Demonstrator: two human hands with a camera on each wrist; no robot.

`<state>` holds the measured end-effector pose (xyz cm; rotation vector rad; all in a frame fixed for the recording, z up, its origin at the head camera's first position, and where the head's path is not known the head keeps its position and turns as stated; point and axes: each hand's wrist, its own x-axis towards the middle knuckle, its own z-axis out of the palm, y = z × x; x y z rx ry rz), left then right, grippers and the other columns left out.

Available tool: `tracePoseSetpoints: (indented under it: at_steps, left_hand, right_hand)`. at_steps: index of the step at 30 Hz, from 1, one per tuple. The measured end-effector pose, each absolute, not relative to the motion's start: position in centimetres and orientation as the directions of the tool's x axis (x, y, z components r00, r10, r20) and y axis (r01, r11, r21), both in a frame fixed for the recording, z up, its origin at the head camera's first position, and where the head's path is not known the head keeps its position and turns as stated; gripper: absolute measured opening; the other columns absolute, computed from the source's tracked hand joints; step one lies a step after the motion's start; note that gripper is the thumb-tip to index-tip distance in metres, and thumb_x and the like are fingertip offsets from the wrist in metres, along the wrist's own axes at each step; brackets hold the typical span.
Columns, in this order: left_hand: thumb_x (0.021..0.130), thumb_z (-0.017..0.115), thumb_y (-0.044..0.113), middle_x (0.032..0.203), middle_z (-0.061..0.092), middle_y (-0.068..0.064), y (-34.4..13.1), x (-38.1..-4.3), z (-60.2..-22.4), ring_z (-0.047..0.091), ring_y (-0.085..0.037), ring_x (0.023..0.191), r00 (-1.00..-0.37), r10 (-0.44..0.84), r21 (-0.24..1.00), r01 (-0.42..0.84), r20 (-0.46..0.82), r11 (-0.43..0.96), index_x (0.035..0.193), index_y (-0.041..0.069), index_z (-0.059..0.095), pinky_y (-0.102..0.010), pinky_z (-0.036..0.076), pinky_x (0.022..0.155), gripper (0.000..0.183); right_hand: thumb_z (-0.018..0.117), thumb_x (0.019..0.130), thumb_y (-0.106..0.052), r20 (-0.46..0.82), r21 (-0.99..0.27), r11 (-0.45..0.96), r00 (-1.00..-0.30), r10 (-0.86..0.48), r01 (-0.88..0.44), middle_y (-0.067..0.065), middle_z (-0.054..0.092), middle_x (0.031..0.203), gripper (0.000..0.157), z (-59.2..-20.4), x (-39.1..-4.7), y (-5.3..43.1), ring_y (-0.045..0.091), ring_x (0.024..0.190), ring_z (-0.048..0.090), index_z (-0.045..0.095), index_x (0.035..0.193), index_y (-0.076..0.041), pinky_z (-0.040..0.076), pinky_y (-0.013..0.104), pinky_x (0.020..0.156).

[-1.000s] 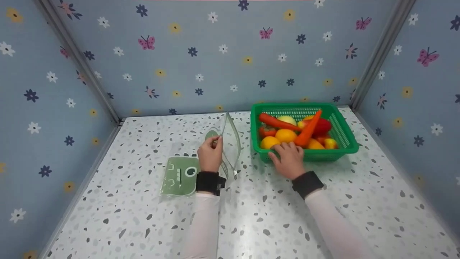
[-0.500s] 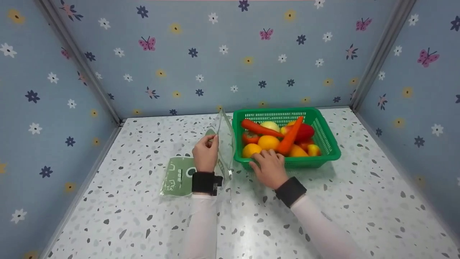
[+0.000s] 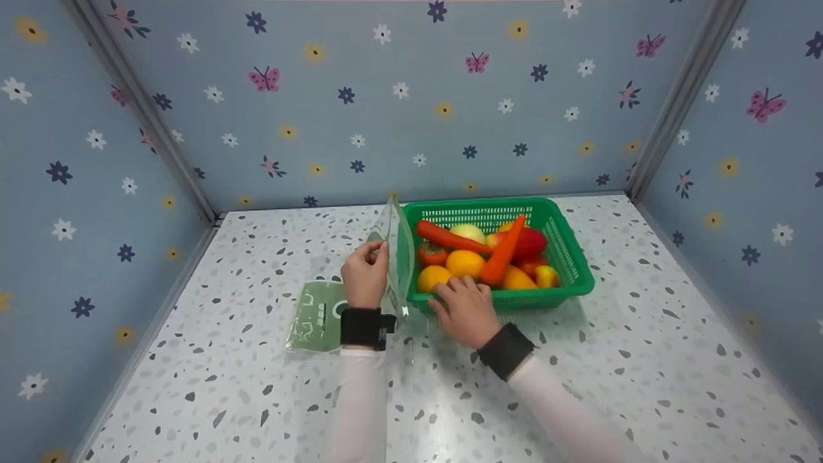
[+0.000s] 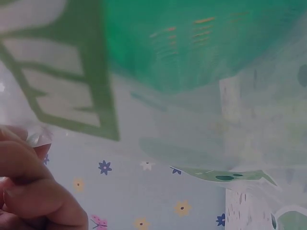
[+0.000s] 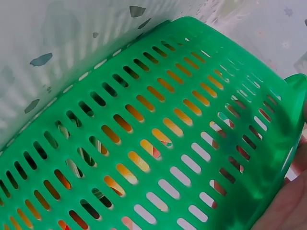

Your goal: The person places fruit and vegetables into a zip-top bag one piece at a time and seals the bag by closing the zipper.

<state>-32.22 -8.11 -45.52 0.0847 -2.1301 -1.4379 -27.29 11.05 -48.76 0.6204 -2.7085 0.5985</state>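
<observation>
My left hand (image 3: 365, 276) pinches the edge of a clear plastic bag (image 3: 401, 257) with green print, which stands upright and partly open. In the left wrist view the bag (image 4: 177, 124) fills the frame, with the green basket showing through it. My right hand (image 3: 468, 312) grips the front rim of the green basket (image 3: 582, 283), its fingers over the rim and near an orange (image 3: 434, 279). Two carrots (image 3: 504, 254) lie on top of oranges, a persimmon (image 3: 433, 253) and other produce. The basket's left side is right against or behind the bag; contact cannot be told.
A flat plastic bag (image 3: 315, 321) with a green one-eyed face lies left of my left hand, partly covered by it. Flowered panels (image 3: 443, 83) close off the back and both sides of the speckled white table (image 3: 643, 360).
The basket has slid left, with my right hand on its rim, up to the bag. My left hand has shifted slightly left, still pinching the bag.
</observation>
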Motion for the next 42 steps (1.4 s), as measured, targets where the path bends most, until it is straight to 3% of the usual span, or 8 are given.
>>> tracePoseSetpoints:
  at_steps: [11, 16, 21, 25, 30, 33, 37, 42]
  left_hand:
    - [0.098, 0.071, 0.022, 0.069, 0.067, -0.010, -8.1, -32.4, -45.6, 0.051, -0.012, 0.058, -0.848, -0.354, 0.878, 0.234, 0.395, 0.418, 0.103, 0.005, 0.080, -0.028, 0.041, 0.061, 0.020]
    - [0.097, 0.071, 0.022, 0.069, 0.066, -0.008, -8.2, -32.4, -45.4, 0.051, -0.012, 0.059, -0.845, -0.364, 0.878, 0.223, 0.391, 0.424, 0.102, 0.005, 0.080, -0.028, 0.040, 0.060, 0.020]
    - [0.098, 0.071, 0.021, 0.067, 0.064, -0.008, -8.3, -32.2, -45.4, 0.050, -0.014, 0.058, -0.847, -0.356, 0.874, 0.227, 0.394, 0.429, 0.103, 0.004, 0.079, -0.028, 0.040, 0.060, 0.020]
    - [0.098, 0.071, 0.022, 0.070, 0.066, -0.009, -8.2, -32.0, -45.3, 0.053, -0.015, 0.059, -0.850, -0.353, 0.874, 0.223, 0.392, 0.432, 0.103, 0.004, 0.079, -0.028, 0.041, 0.062, 0.021]
    - [0.098, 0.071, 0.022, 0.071, 0.069, -0.011, -8.1, -32.2, -45.5, 0.054, -0.015, 0.059, -0.851, -0.351, 0.873, 0.223, 0.392, 0.434, 0.103, 0.003, 0.079, -0.028, 0.042, 0.061, 0.021]
    - [0.098, 0.070, 0.022, 0.070, 0.068, -0.010, -8.1, -32.3, -45.6, 0.053, -0.013, 0.058, -0.850, -0.350, 0.874, 0.227, 0.393, 0.430, 0.103, 0.003, 0.079, -0.028, 0.042, 0.060, 0.021]
    - [0.098, 0.070, 0.021, 0.069, 0.066, -0.009, -8.1, -32.3, -45.6, 0.050, -0.012, 0.058, -0.846, -0.347, 0.872, 0.244, 0.405, 0.424, 0.102, 0.003, 0.079, -0.028, 0.041, 0.061, 0.020]
    - [0.098, 0.070, 0.019, 0.066, 0.063, -0.007, -8.1, -32.3, -45.6, 0.047, -0.011, 0.056, -0.842, -0.341, 0.868, 0.258, 0.417, 0.424, 0.101, 0.003, 0.079, -0.027, 0.039, 0.059, 0.019]
  right_hand:
    - [0.063, 0.102, -0.035, 0.366, -0.331, 0.812, -0.858, -0.360, -0.481, 0.008, 0.063, 0.097, 0.026, -48.6, -26.6, 10.6, 0.031, 0.094, 0.053, 0.069, 0.118, -0.015, 0.039, 0.047, 0.081]
    - [0.060, 0.104, -0.038, 0.291, -0.350, 0.814, -0.880, -0.377, -0.464, 0.010, 0.066, 0.106, 0.030, -48.2, -26.9, 10.8, 0.032, 0.101, 0.054, 0.068, 0.121, -0.015, 0.041, 0.049, 0.085]
    - [0.058, 0.105, -0.038, 0.190, -0.478, 0.771, -0.906, -0.377, -0.421, 0.012, 0.069, 0.121, 0.036, -46.0, -27.6, 11.9, 0.033, 0.111, 0.057, 0.066, 0.126, -0.011, 0.047, 0.053, 0.097]
    - [0.062, 0.104, -0.029, 0.256, -0.603, 0.703, -0.926, -0.277, -0.377, 0.014, 0.068, 0.120, 0.031, -42.5, -29.4, 14.1, 0.033, 0.108, 0.062, 0.066, 0.124, -0.005, 0.053, 0.049, 0.097]
    - [0.063, 0.103, -0.024, 0.351, -0.630, 0.729, -0.935, -0.043, -0.270, 0.021, 0.060, 0.121, 0.032, -39.2, -32.5, 17.8, 0.037, 0.099, 0.061, 0.059, 0.125, -0.001, 0.054, 0.048, 0.090]
    - [0.062, 0.104, -0.028, 0.288, -0.603, 0.785, -0.956, 0.051, -0.139, 0.027, 0.051, 0.131, 0.044, -38.9, -34.0, 19.7, 0.041, 0.103, 0.060, 0.049, 0.135, 0.000, 0.052, 0.052, 0.094]
    - [0.062, 0.103, -0.034, 0.132, -0.546, 0.837, -0.989, 0.070, -0.013, 0.029, 0.049, 0.138, 0.056, -39.5, -35.4, 21.1, 0.042, 0.112, 0.058, 0.043, 0.143, 0.002, 0.049, 0.053, 0.104]
    - [0.061, 0.104, -0.023, 0.089, -0.597, 0.803, -0.994, 0.058, -0.007, 0.023, 0.060, 0.118, 0.036, -40.0, -35.9, 21.1, 0.034, 0.099, 0.057, 0.050, 0.129, -0.001, 0.052, 0.046, 0.092]
